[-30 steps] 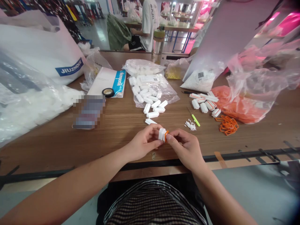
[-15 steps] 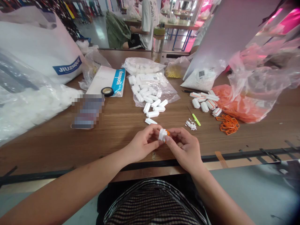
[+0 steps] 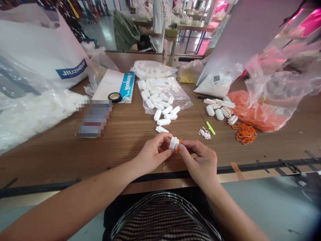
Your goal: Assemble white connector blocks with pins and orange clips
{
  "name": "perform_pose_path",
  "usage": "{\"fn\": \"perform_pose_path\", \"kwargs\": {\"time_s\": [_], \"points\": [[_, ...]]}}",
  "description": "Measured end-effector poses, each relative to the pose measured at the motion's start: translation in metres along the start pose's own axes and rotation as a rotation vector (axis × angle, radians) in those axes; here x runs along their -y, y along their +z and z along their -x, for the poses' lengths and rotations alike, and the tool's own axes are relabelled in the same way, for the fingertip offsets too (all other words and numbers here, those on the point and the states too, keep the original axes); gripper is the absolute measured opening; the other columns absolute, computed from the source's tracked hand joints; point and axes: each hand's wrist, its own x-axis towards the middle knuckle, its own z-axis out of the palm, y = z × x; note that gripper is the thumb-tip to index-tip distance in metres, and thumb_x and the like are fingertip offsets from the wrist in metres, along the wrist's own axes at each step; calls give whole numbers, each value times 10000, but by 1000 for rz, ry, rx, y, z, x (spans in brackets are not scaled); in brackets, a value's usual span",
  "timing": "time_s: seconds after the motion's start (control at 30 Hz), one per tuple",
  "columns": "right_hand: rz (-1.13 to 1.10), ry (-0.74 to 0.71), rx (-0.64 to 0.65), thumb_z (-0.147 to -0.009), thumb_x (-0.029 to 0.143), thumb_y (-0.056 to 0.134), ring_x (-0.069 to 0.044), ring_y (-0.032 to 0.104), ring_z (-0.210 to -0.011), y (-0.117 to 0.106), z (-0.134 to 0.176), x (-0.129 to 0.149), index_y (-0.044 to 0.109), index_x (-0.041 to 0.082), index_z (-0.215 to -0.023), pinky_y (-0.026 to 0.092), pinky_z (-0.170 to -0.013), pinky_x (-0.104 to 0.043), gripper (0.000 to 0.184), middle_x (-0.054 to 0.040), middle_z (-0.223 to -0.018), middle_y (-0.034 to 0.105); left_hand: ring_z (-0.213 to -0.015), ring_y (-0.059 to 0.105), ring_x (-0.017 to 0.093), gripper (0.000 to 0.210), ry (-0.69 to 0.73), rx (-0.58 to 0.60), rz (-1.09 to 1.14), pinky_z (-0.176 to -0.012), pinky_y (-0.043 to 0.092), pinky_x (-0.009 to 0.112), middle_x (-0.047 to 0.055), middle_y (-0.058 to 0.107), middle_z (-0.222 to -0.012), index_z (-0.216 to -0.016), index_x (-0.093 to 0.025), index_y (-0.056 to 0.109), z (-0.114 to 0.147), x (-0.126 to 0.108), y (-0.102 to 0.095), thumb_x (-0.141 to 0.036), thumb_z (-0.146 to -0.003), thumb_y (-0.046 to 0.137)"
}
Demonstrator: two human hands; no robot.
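Note:
My left hand (image 3: 157, 149) is closed, pinching a white plastic housing (image 3: 173, 143) between thumb and fingers. At the right end of that housing sits an orange ring (image 3: 179, 146), which the thumb and fingertips of my right hand (image 3: 199, 157) grip. Whether the ring is around the end or only against it, I cannot tell. Just beyond my hands, several white housings (image 3: 164, 122) lie loose on the wooden table, spilling from a clear plastic bag (image 3: 184, 100). Several housings with orange bands (image 3: 219, 108) rest farther right, near a pile of orange rings (image 3: 245, 134).
A yellow-green tool (image 3: 210, 128) lies beside small white pieces (image 3: 205, 133). An orange-filled bag (image 3: 263, 113) stands at right. To the left are a pixelated phone-like object (image 3: 94, 118), a black tape roll (image 3: 114, 97), a notebook (image 3: 107, 85) and a large bag (image 3: 32, 107). A person sits beyond the table.
My right hand has shifted slightly right, and the orange ring now shows more fully at the housing's end. My left hand keeps its hold on the housing.

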Motion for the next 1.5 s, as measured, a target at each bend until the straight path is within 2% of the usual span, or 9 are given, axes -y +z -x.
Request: {"fn": "perform_pose_path", "kwargs": {"time_s": [0.3, 0.57, 0.8, 0.9, 1.0, 1.3, 1.5], "points": [[41, -79, 2, -834, 222, 621, -118, 634, -605, -1, 0, 3, 671, 233, -774, 519, -624, -279, 78, 19, -700, 694, -841, 600, 160, 255, -35, -1, -16, -624, 450, 254, 40, 635, -999, -1093, -235, 536, 0, -2, 0, -287, -875, 658], [7, -93, 37, -831, 194, 625, -105, 594, -607, 0, 0, -2, 647, 220, -774, 474, -622, -280, 66, 29, -700, 654, -884, 597, 165, 267, -21, 9, 0, -676, 473, 269, 35, 628, -1002, -1113, -238, 520, 1, -1, -1, -263, -882, 651], [-135, -20, 66, -859, 226, 613, -116, 606, -658, -1, -2, -6, 662, 216, -795, 498, -649, -282, 81, 15, -731, 661, -914, 593, 167, 236, -3, 16, -9, -730, 477, 283, 34, 623, -1009, -1096, -234, 514, 1, -1, 0, -258, -895, 635], [-202, 33, 49, -841, 236, 648, -122, 630, -687, 1, -1, -8, 680, 218, -863, 520, -659, -282, 43, 4, -789, 693, -922, 591, 165, 228, -3, 27, -4, -757, 482, 294, 34, 623, -1020, -1091, -234, 512, 1, -1, -1, -249, -898, 632], [-250, 50, 39, -833, 239, 666, -124, 644, -697, 2, 0, -9, 685, 222, -937, 536, -670, -287, 107, -1, -821, 709, -914, 595, 162, 228, 1, 35, 1, -763, 488, 302, 34, 628, -1014, -1098, -233, 510, 1, 0, -1, -242, -902, 627], [-231, 61, 32, -842, 254, 674, -122, 653, -711, 7, 2, -11, 694, 230, -973, 533, -661, -282, 135, -5, -856, 715, -925, 620, 170, 243, 22, 12, -20, -744, 506, 296, 38, 646, -1020, -1109, -231, 520, 0, 2, -1, -238, -894, 634], [-256, 60, 63, -840, 252, 660, -111, 614, -695, 7, 1, -12, 666, 227, -957, 502, -616, -266, 119, 8, -823, 661, -924, 640, 175, 254, 32, 26, -42, -737, 515, 297, 46, 661, -1031, -1118, -229, 524, 2, 1, -1, -250, -893, 639]]}}
